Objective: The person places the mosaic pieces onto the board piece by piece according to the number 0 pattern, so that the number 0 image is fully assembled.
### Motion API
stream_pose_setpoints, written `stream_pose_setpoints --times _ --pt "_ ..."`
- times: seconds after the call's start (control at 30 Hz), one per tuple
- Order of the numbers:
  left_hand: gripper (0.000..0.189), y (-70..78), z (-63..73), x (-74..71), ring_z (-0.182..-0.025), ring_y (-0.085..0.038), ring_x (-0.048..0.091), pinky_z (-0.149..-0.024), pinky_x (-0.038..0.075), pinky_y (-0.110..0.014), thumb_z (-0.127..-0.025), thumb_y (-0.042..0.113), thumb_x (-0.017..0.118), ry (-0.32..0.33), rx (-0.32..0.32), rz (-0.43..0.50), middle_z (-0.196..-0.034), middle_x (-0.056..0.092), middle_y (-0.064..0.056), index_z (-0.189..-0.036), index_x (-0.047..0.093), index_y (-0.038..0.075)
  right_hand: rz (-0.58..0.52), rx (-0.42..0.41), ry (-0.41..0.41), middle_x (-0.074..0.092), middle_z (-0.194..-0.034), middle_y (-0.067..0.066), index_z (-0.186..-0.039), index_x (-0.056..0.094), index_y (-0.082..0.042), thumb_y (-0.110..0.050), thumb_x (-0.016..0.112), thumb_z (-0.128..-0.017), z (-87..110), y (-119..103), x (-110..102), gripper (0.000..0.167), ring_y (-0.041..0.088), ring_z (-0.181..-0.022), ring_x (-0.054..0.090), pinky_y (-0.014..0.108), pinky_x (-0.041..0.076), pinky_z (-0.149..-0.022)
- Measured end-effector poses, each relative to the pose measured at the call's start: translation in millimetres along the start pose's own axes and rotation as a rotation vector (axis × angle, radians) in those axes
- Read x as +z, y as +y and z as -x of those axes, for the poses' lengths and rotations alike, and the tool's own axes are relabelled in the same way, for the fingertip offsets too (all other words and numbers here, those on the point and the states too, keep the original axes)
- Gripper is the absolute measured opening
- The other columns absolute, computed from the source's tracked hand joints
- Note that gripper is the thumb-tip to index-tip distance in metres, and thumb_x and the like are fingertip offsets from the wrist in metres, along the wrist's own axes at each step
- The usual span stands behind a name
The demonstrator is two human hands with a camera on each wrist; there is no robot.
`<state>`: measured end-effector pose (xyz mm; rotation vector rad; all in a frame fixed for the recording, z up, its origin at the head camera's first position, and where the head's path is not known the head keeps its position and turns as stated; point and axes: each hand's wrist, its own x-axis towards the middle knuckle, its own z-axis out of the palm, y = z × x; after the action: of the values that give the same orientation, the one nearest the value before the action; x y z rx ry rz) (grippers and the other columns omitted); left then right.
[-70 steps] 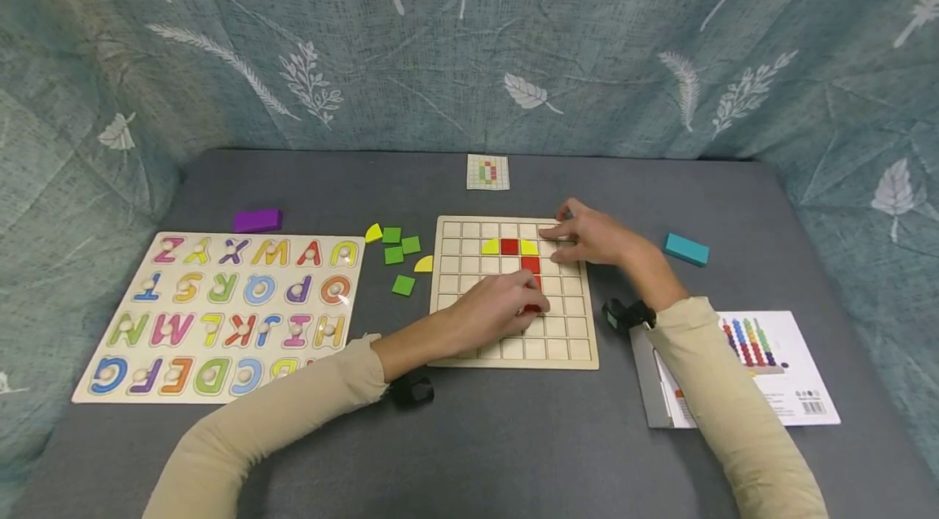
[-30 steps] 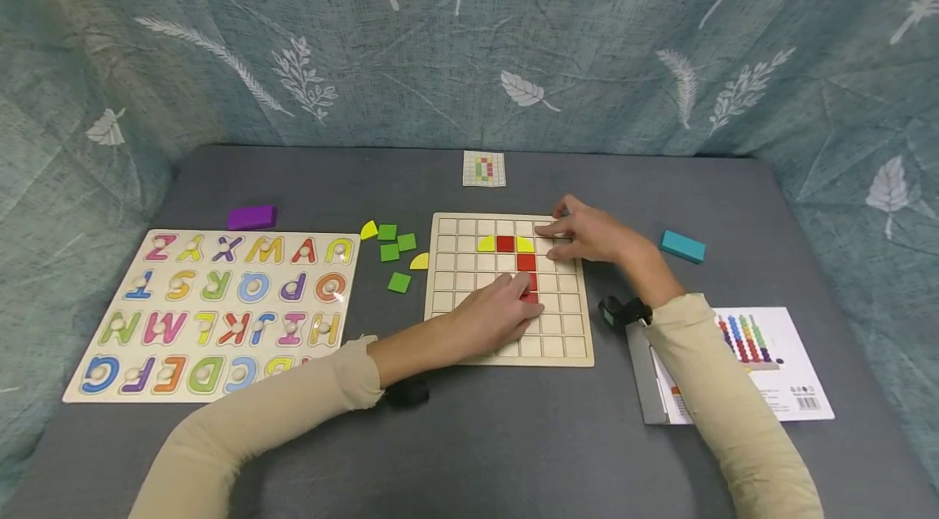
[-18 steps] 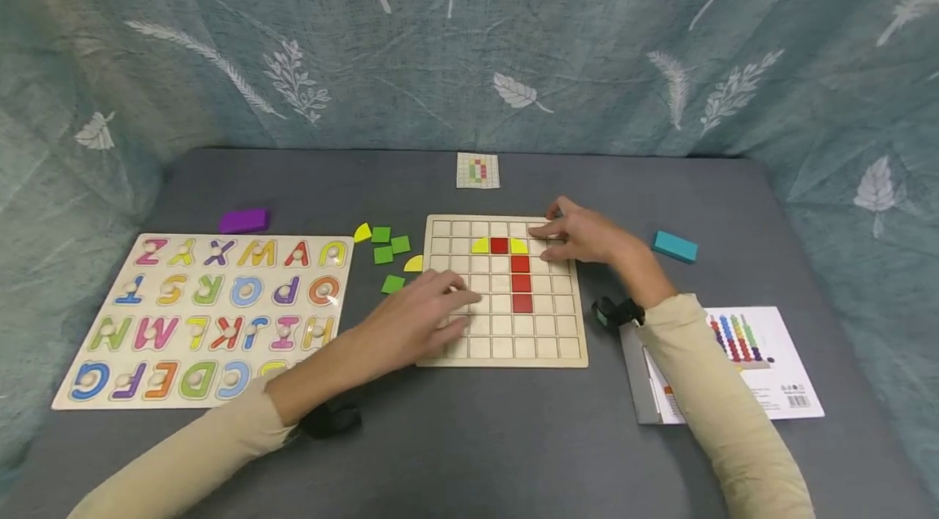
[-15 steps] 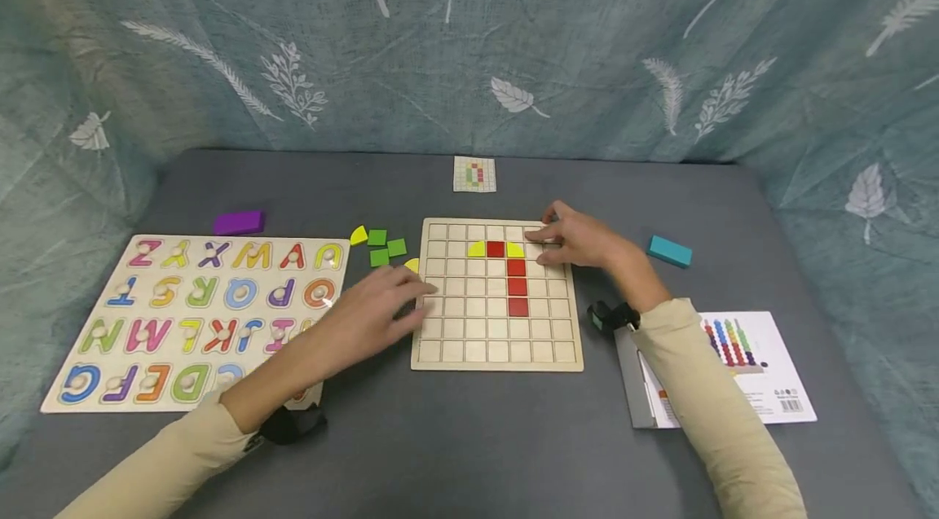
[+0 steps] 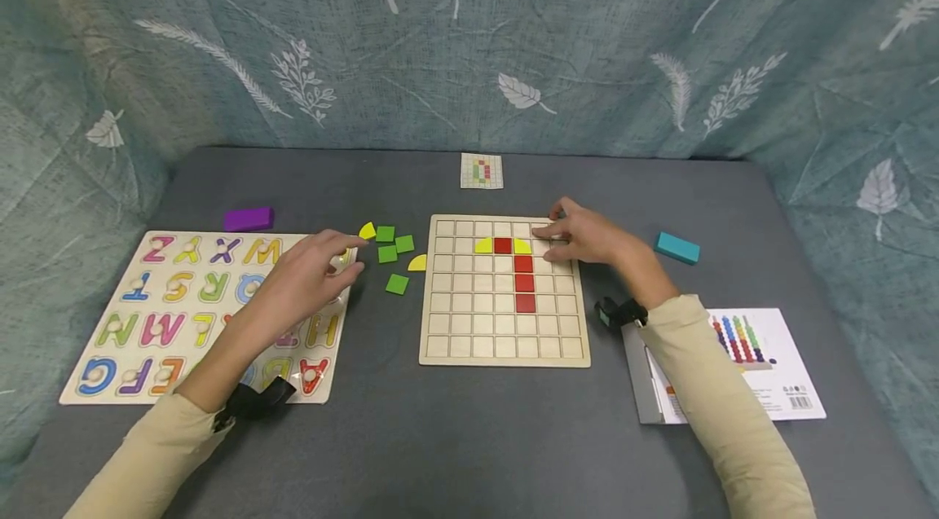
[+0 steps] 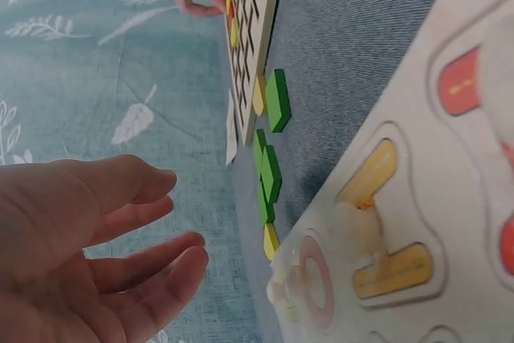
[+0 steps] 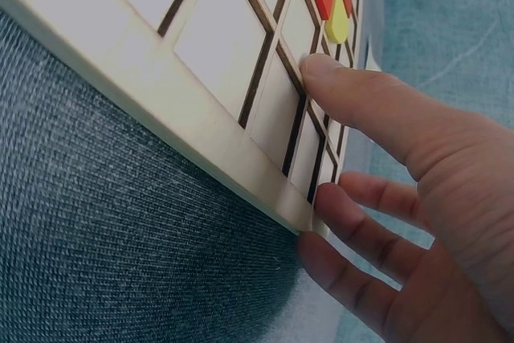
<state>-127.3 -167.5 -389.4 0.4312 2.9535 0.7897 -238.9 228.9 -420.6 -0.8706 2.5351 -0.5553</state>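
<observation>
My left hand (image 5: pixel 304 274) hovers over the right part of the alphabet puzzle board, its fingertips just left of a loose yellow rounded tile (image 5: pixel 368 231). In the left wrist view that hand (image 6: pixel 112 238) holds nothing, thumb and fingers apart. Several green square tiles (image 5: pixel 387 253) and another yellow rounded tile (image 5: pixel 416 263) lie left of the wooden grid board (image 5: pixel 473 323). On the grid, a red tile (image 5: pixel 502 245) sits between two yellow ones, with a column of red tiles (image 5: pixel 524 283) below the right one. My right hand (image 5: pixel 590 236) rests on the board's upper right corner, fingers spread.
Under my left arm lies the alphabet puzzle board (image 5: pixel 110 323). A small pattern card (image 5: pixel 482 171) lies behind the grid. A purple block (image 5: pixel 248 219) stands at the left, a teal block (image 5: pixel 677 248) at the right. A white box (image 5: pixel 795 364) is partly under my right arm.
My left hand has left the red tile at the bottom of the column and swung left, off the grid and over to the alphabet board. My right hand has stayed on the grid board's corner.
</observation>
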Motion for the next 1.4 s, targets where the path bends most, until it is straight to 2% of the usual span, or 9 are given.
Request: stream_pose_setpoints --times 0.27,0.43,0.6,0.87,0.97,1.1,1.2,1.4 --pt "0.037 5.1 -4.6 -2.2 -0.104 -0.036 0.065 -0.081 0.052 -0.05 -0.096 0.018 0.059 -0.027 -0.025 -0.003 -0.133 0.056 -0.02 -0.13 0.059 0.004 -0.009 0.013 -0.002 0.042 -0.133 0.022 -0.134 0.058 -0.009 -0.019 0.07 -0.089 0.4 -0.4 0.4 0.047 0.022 -0.088 0.052 0.037 0.043 -0.075" --pt "0.035 2.2 -3.0 -0.9 -0.105 -0.035 0.065 -0.076 0.053 -0.047 -0.095 0.014 0.06 -0.014 -0.017 0.007 -0.131 0.056 -0.018 -0.128 0.06 0.004 -0.009 0.011 -0.004 0.042 -0.132 0.022 -0.134 0.058 -0.008 -0.019 0.069 -0.09 0.5 -0.4 -0.4 0.047 0.023 -0.089 0.052 0.036 0.043 -0.075" --pt "0.034 -4.5 -5.2 1.7 -0.104 -0.035 0.065 -0.077 0.052 -0.049 -0.092 0.009 0.061 0.003 -0.013 -0.005 -0.127 0.057 -0.019 -0.126 0.061 0.002 -0.007 -0.004 -0.001 0.043 -0.13 0.022 -0.134 0.058 -0.006 -0.018 0.069 -0.089 1.5 0.1 -1.0 0.047 0.022 -0.087 0.052 0.036 0.042 -0.074" --pt "0.038 -7.4 -16.7 3.4 -0.108 -0.037 0.065 -0.082 0.052 -0.051 -0.092 0.01 0.062 -0.05 -0.041 0.007 -0.131 0.054 -0.021 -0.129 0.059 0.002 -0.012 -0.008 -0.001 0.043 -0.131 0.022 -0.134 0.058 -0.006 -0.018 0.069 -0.089 0.8 0.2 -0.8 0.047 0.022 -0.086 0.051 0.035 0.042 -0.074" --pt "0.037 -3.3 -21.2 8.6 -0.106 -0.036 0.065 -0.081 0.052 -0.049 -0.092 0.01 0.062 -0.069 -0.012 0.012 -0.128 0.056 -0.021 -0.128 0.06 0.002 -0.009 -0.009 0.002 0.042 -0.13 0.022 -0.134 0.058 -0.006 -0.018 0.069 -0.089 1.3 0.1 -1.3 0.047 0.022 -0.086 0.051 0.035 0.042 -0.074" --pt "0.032 6.0 -27.0 22.5 -0.105 -0.034 0.064 -0.082 0.051 -0.048 -0.092 0.01 0.063 -0.107 0.085 -0.006 -0.124 0.059 -0.02 -0.123 0.064 0.003 -0.004 -0.007 0.004 0.042 -0.13 0.023 -0.133 0.058 -0.006 -0.018 0.069 -0.089 2.2 0.3 -1.9 0.047 0.022 -0.086 0.052 0.036 0.042 -0.074" --pt "0.031 15.3 -31.9 32.9 -0.11 -0.034 0.062 -0.086 0.05 -0.049 -0.092 0.012 0.063 -0.131 0.136 -0.033 -0.127 0.059 -0.018 -0.121 0.067 0.005 -0.005 -0.003 0.001 0.042 -0.131 0.022 -0.134 0.058 -0.006 -0.018 0.069 -0.09 2.4 0.6 -2.1 0.047 0.022 -0.086 0.051 0.035 0.042 -0.074" --pt "0.027 27.3 -41.1 45.0 -0.103 -0.029 0.064 -0.081 0.053 -0.044 -0.091 0.015 0.066 -0.114 0.181 -0.131 -0.125 0.061 -0.015 -0.117 0.07 0.008 -0.014 0.002 -0.007 0.042 -0.132 0.022 -0.134 0.058 -0.007 -0.019 0.069 -0.09 1.7 -0.8 -1.7 0.047 0.022 -0.087 0.052 0.035 0.042 -0.074"
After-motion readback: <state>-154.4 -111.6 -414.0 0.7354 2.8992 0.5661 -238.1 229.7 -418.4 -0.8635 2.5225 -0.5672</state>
